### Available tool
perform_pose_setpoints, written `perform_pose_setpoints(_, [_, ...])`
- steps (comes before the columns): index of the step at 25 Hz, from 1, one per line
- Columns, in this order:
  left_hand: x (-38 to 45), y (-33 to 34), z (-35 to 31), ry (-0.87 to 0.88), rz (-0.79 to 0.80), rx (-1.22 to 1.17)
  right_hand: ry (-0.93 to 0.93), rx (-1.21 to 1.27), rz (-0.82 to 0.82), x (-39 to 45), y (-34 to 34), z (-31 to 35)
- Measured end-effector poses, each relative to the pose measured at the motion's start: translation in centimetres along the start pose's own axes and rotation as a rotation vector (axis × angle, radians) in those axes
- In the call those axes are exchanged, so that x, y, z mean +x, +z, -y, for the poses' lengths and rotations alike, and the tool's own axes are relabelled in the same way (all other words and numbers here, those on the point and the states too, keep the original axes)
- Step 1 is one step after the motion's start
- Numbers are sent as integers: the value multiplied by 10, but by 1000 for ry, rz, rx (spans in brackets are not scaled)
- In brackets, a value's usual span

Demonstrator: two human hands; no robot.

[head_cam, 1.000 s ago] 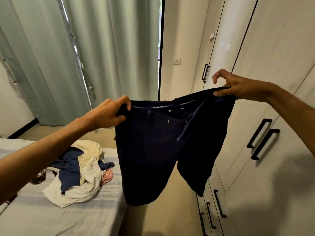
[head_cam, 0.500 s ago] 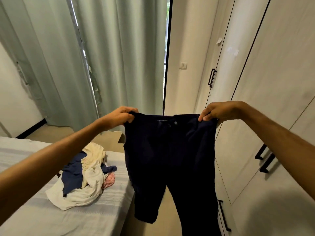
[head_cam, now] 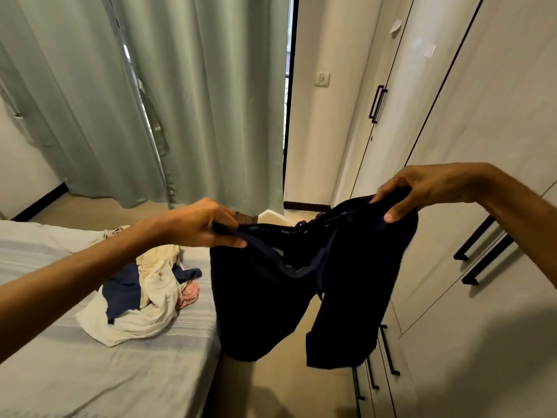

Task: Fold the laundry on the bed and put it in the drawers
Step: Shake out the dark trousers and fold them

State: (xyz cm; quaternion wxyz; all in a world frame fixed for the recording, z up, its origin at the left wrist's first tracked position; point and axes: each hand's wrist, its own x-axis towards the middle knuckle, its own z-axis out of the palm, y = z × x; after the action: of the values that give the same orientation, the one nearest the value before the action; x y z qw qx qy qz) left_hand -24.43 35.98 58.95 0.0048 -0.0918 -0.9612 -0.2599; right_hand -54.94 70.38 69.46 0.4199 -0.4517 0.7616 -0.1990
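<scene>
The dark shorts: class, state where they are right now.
In the head view, the dark shorts hang mid-air, centre-right, gripped at the waistband by the left hand and right hand, between bed and wardrobe.

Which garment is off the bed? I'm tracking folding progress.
The dark shorts, held up by both hands beside the wardrobe; the cream, blue and pink clothes lie piled on the bed.

The shorts [head_cam: 289, 297] were dark navy cloth, matt, with a slightly paler stitched waistband; the heap of laundry [head_cam: 144, 300] at eight o'clock was soft crumpled cloth, cream, blue and pink; the bed [head_cam: 90, 372] wore a pale, faintly striped woven sheet; the curtains [head_cam: 180, 101] at eleven o'clock were smooth grey-green fabric; the wardrobe [head_cam: 497, 131] at three o'clock looked smooth, faintly glossy laminate, its handles [head_cam: 482, 251] matt black.
</scene>
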Motion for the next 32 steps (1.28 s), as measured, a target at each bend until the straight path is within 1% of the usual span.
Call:
perform_pose_setpoints(1, [0, -5, 10, -82, -72, -190, 6, 29, -20, -2, -5, -4])
perform_pose_setpoints(2, [3, -10, 21, -232, -162, -383, 31, 96, -85, 1, -9, -8])
perform_pose_setpoints(3, [8, -12, 34, -411, -242, -507, 81, 152, -170, 11, -8, -12])
perform_pose_setpoints(4, [17, -8, 45, -577, -276, -577, 150, 116, -235, 31, -4, -17])
perform_pose_setpoints(6, [42, 16, 61, -811, -284, -595, 303, -109, -284, 85, 17, -34])
perform_pose_setpoints(7, [55, 32, 66, -872, -287, -613, 357, -166, -290, 114, 34, -45])
perform_pose_setpoints(8, [64, 46, 67, -910, -281, -639, 400, -172, -315, 137, 50, -53])
perform_pose_setpoints(10, [68, 75, 69, -910, -256, -702, 441, -132, -368, 160, 80, -71])
perform_pose_setpoints(12, [59, 96, 68, -894, -242, -728, 452, -41, -400, 164, 100, -89])
perform_pose_setpoints(14, [53, 105, 61, -888, -249, -740, 394, 100, -434, 162, 112, -94])
perform_pose_setpoints(15, [51, 109, 53, -858, -251, -759, 344, 150, -439, 160, 118, -89])
perform_pose_setpoints(18, [56, 117, 16, -695, -215, -833, 166, 226, -394, 157, 139, -56])
perform_pose_setpoints(19, [62, 120, 3, -641, -215, -858, 112, 212, -374, 157, 147, -42])
perform_pose_setpoints(21, [75, 125, -18, -557, -256, -841, 27, 104, -350, 161, 163, -20])
perform_pose_setpoints(23, [85, 123, -25, -534, -314, -821, -4, 43, -330, 165, 168, -9])
perform_pose_setpoints(25, [86, 114, -23, -544, -325, -837, 21, 146, -303, 166, 162, -8])
perform_pose_setpoints(27, [85, 105, -19, -560, -325, -839, 22, 242, -228, 165, 156, -7])
perform_pose_setpoints(28, [84, 102, -20, -559, -326, -853, -1, 167, -210, 164, 156, -4])
perform_pose_setpoints(29, [82, 97, -24, -546, -319, -886, -27, 36, -226, 162, 157, -1])
perform_pose_setpoints(30, [81, 94, -26, -513, -291, -928, -56, -92, -276, 160, 159, 0])
perform_pose_setpoints(31, [78, 91, -26, -465, -263, -942, -78, -169, -330, 159, 160, 0])
perform_pose_setpoints(32, [73, 87, -23, -411, -269, -926, -104, -213, -355, 157, 157, -3])
